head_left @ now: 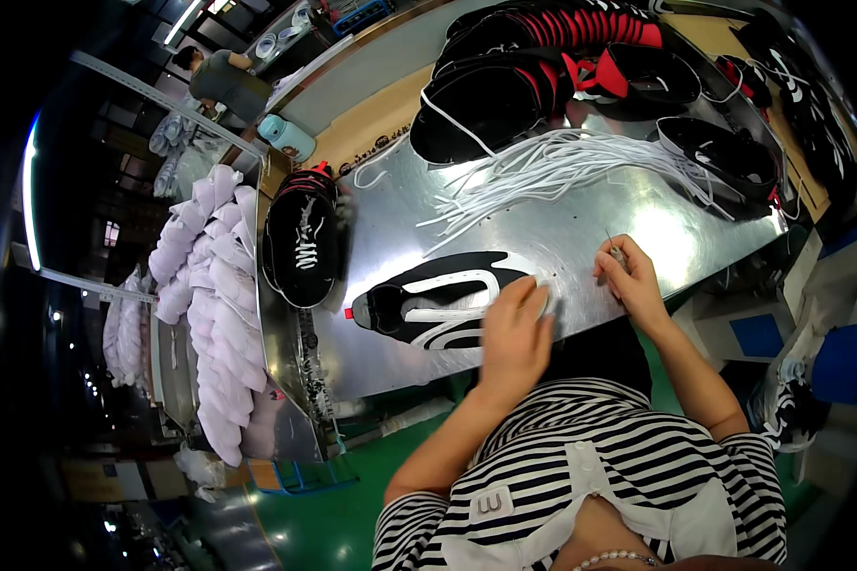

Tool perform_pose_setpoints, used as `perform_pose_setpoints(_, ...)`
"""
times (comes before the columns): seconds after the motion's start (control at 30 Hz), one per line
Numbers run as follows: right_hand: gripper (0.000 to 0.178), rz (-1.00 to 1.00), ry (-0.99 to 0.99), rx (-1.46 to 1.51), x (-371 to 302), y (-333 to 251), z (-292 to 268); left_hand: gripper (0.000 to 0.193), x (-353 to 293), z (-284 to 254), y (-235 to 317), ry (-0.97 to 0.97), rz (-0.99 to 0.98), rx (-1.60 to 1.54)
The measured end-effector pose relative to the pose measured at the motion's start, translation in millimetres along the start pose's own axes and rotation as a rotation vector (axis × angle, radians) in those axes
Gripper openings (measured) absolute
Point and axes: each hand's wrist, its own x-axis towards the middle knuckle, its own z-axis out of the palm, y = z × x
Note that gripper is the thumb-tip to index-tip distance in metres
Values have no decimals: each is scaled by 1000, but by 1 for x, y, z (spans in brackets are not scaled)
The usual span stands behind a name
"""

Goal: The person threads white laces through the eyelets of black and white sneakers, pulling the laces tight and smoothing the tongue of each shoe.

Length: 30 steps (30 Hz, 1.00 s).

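Note:
A black and white shoe upper point(433, 314) lies on the metal table point(381, 224), its heel with a small red tab pointing left. No lace shows along its white eyelet strips. My left hand point(516, 338) is over the toe end of this upper, slightly blurred, fingers apart; whether it touches the upper I cannot tell. To the right, my right hand point(630, 276) is raised above the table's near edge, fingers pinched round a small tool point(618, 255) with a thin pointed tip. A bundle of loose white shoelaces point(562, 171) lies beyond both hands.
A laced black shoe point(302, 238) stands at the table's left end. Black and red shoes point(476, 109) crowd the far side, with another black shoe point(719, 157) at far right. Pale stacked pieces point(224, 314) hang left. A light-blue jug point(286, 138) and a person point(229, 81) are farther back.

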Motion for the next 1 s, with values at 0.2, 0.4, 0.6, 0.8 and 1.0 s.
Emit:
perform_pose_setpoints(0.2,13,-242,-49,-359,38,3,13,37,0,-96,-36,-47,-67,422)
perform_pose_setpoints(0.4,20,-657,-373,-718,146,2,107,29,-7,-85,-53,-51,-28,394)
perform_pose_setpoints(0.6,14,-708,-686,-1084,159,19,181,22,-10,-80,-60,-6,-33,328)
perform_pose_setpoints(0.8,15,-771,-645,-1070,166,33,185,21,-8,-103,-57,-1,-47,417)
perform_pose_setpoints(1.0,17,-595,-537,-156,119,-112,145,29,-13,-116,-66,-37,-117,441)
